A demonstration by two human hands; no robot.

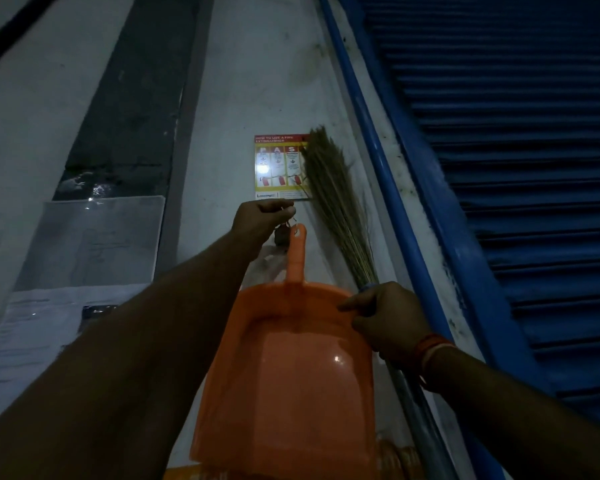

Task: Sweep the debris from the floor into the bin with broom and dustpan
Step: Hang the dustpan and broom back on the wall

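Observation:
An orange plastic dustpan (291, 375) hangs flat against a grey wall, handle up, with the hole at its handle tip on a small metal hook (293, 221). My left hand (262, 218) is raised to that hook, its fingers pinched around the hook or a small thing there. My right hand (388, 323) grips the broom (333, 199) at the neck, where the straw-coloured bristles meet the grey handle, and its fingers also touch the dustpan's right rim. The bristles point up along the wall. No bin and no debris are in view.
A fire-extinguisher instruction poster (278, 168) is stuck on the wall above the hook. A blue rolling shutter (516, 168) with a blue frame fills the right side. Plastic-sleeved papers (90, 240) hang on the wall at the left.

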